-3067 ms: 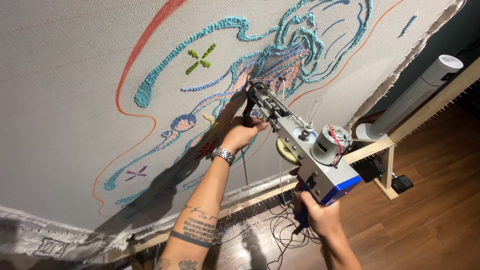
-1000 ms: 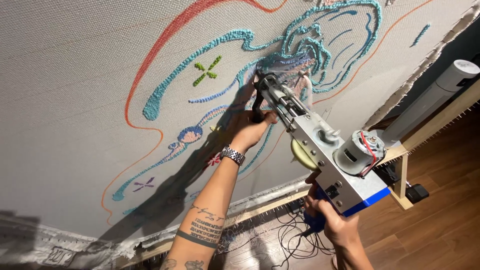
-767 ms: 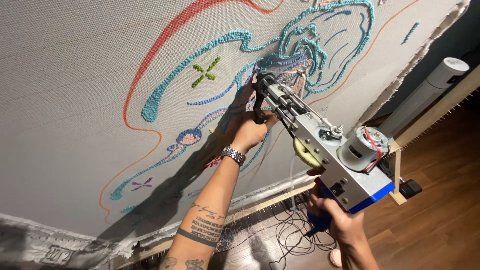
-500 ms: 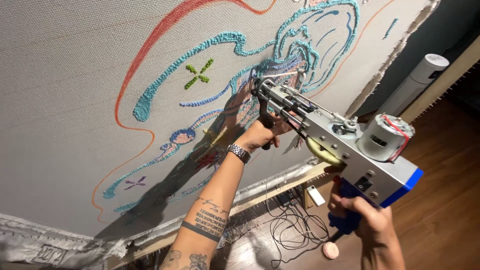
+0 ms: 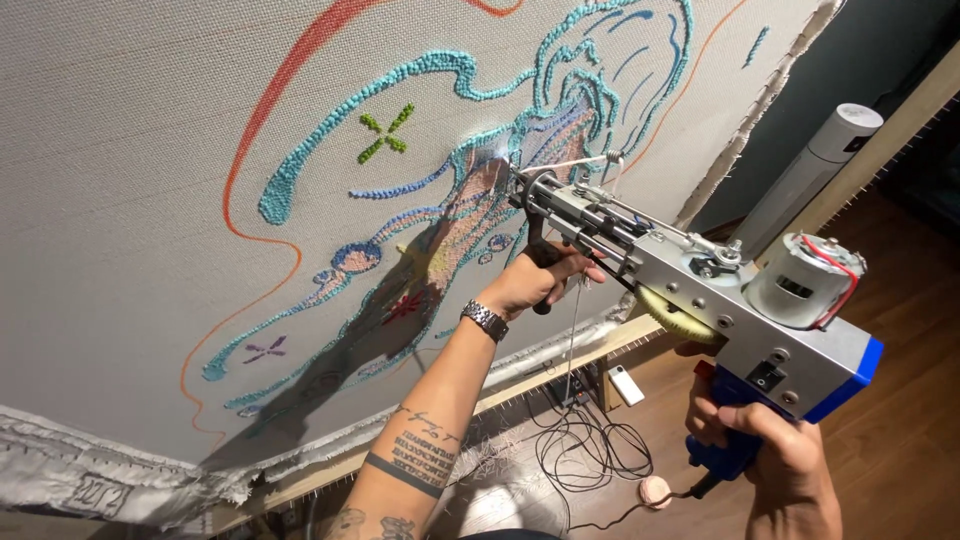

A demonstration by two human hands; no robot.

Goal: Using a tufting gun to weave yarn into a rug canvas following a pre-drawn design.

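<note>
"What is worn on the left hand (image 5: 535, 285)?"

"A metal link wristwatch (image 5: 485, 321), silver-grey, sits at the wrist near the middle of the frame. No sleeve covers the forearm."

"Any markings?"

"Yes. Lines of dark lettering (image 5: 420, 448) are tattooed on the forearm, with a solid dark band (image 5: 400, 475) beneath them, and more dark ink at the bottom edge."

"And the right hand (image 5: 775, 455)?"

"Bare at lower right: no ring, no watch, no sleeve."
</note>
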